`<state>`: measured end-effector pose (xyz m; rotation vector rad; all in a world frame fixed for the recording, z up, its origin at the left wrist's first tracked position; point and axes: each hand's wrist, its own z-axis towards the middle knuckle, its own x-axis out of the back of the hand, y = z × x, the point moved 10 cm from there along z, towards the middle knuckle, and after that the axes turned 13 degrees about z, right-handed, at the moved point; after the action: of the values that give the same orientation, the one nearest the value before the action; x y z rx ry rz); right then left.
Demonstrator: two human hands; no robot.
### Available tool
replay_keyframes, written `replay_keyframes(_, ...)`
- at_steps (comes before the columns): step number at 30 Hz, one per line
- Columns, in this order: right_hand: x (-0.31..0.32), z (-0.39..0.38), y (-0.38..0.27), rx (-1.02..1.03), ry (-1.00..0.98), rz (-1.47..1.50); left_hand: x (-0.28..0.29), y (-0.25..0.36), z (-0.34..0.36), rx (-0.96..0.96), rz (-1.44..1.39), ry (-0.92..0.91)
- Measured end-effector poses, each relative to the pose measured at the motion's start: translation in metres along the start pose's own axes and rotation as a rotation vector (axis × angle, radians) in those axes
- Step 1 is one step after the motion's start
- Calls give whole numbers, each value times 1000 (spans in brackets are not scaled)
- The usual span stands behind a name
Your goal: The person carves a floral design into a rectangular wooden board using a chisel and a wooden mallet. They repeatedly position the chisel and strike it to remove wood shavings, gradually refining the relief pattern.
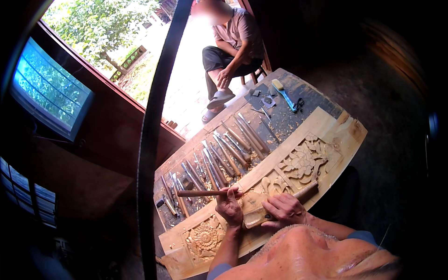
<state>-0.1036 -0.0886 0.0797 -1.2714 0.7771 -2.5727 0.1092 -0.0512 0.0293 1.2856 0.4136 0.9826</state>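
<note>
My left hand [228,208] is closed around a wooden-handled tool [198,193], probably a chisel, held level with its handle pointing left; its working end is hard to make out. My right hand [284,207] grips a long, pale wooden mallet or block [305,191] lying slantwise over a long carved wooden board [347,135]. The board has a leafy flower relief [303,158] at the right and a round flower relief [205,235] at the left. Beyond the board, several chisels and gouges [224,154] lie in a row among wood shavings.
The workbench [322,98] holds a blue brush [284,95] and small dark scraps [261,98] at its far end. Another person [235,42] sits on a stool in the bright doorway, hands at one leg. A dark vertical bar [151,140] crosses the left side, near a window [51,86].
</note>
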Motion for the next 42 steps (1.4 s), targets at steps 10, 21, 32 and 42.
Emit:
replay_keyframes(10,1,1,-2,-18,-6,-3,1,9,1,-1,12,13)
replay_keyframes(21,-5,4,0,-46,-3,-23,3,4,0,-49,-7,23)
replay_keyframes(32,-11,10,-5,-128,-69,-10,31,32,4,-58,-52,88)
replay_keyframes(42,-9,0,7,-53,20,15,169,-39,113,-11,316,503)
